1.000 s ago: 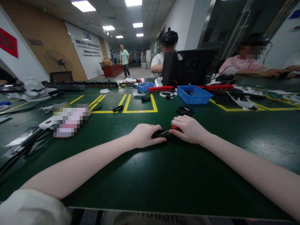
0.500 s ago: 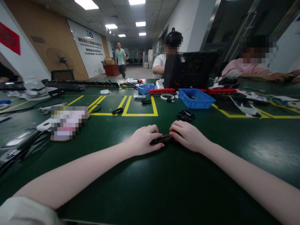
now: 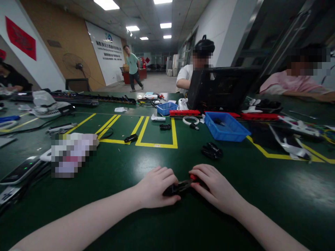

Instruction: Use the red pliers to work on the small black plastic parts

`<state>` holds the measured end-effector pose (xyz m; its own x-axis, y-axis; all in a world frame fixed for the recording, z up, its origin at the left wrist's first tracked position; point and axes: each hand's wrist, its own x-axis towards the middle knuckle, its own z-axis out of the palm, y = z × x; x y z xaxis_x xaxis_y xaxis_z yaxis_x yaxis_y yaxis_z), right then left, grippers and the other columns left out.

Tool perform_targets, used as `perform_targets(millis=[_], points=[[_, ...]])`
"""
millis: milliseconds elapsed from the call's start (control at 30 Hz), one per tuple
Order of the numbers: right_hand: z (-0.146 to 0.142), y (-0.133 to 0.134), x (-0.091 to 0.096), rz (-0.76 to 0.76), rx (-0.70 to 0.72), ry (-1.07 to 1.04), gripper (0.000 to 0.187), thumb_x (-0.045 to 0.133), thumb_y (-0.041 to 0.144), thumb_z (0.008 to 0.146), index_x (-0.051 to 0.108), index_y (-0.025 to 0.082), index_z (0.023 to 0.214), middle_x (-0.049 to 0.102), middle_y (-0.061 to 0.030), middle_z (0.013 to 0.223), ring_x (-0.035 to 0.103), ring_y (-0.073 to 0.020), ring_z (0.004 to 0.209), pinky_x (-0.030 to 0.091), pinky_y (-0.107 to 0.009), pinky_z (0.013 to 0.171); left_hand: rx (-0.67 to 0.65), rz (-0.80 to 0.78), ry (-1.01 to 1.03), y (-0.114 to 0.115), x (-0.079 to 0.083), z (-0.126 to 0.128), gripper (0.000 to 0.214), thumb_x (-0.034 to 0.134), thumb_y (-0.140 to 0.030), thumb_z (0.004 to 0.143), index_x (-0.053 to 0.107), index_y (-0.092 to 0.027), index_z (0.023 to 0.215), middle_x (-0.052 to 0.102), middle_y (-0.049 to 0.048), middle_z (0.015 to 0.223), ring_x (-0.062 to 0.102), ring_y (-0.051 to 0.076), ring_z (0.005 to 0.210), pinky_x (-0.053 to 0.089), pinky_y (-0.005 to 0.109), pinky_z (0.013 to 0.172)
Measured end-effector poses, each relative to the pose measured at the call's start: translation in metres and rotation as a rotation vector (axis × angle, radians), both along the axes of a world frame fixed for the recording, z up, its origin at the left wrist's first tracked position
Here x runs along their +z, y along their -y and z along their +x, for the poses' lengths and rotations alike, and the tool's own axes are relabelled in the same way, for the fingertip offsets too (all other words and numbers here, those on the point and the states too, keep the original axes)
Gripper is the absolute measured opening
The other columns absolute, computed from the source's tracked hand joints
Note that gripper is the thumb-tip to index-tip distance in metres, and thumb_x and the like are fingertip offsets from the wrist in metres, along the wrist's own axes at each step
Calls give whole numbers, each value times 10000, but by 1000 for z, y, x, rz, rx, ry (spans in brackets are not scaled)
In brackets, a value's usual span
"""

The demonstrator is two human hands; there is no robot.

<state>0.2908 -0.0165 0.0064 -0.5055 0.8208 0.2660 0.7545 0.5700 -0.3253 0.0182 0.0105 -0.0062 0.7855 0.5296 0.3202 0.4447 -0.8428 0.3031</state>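
My left hand [image 3: 159, 187] is closed around a black plastic part [image 3: 171, 190], thumb below and fingers above it. Opposite it, my right hand [image 3: 214, 186] grips a red-handled tool [image 3: 193, 177], mostly hidden by the fingers. The tool's dark metal end meets the black part between my hands; whether it clamps the part cannot be seen. Beyond my right hand lies a small pile of black plastic parts [image 3: 211, 150]. Single black parts lie near the yellow-taped box, one [image 3: 164, 127] inside it and another [image 3: 131, 138] to its left.
A blue bin [image 3: 227, 134] with a black piece inside stands back right, near a smaller blue bin [image 3: 167, 108]. Red strips [image 3: 184, 113] and a large black case [image 3: 222, 90] are behind. A power bank [image 3: 22, 170] and cables lie left. Co-workers sit across the table.
My view has tilted, so the hands and table items appear lower. Both hands keep their holds, and more of the red handle shows. A person in the background has walked on.
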Motion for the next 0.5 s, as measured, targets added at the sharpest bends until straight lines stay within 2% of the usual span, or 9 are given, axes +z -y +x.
perform_targets(millis=[167,333,500], points=[[8,2,2,-82,-17,-12,336,556,445,1000,707,252,1230,710,-128,1226,647,-287,1184,539,-490,1018,-32,-4,11,-3,-5,2,243,772,-411,874,643,-209,917,665,10,933,594,176,851,402,311,730],[23,1,-8,-175,-23,-4,420,582,509,985,674,295,1335,677,-121,1320,601,-299,1274,504,-512,1082,-51,-80,26,-8,-11,4,264,807,-456,866,677,-231,911,667,-9,889,587,166,843,373,311,719],[29,-1,-10,-254,-40,-33,495,706,507,893,666,307,1343,656,-109,1363,572,-316,1317,485,-524,1113,-52,-101,53,-9,-11,3,238,790,-459,905,706,-241,952,683,-7,916,594,171,902,378,321,779]])
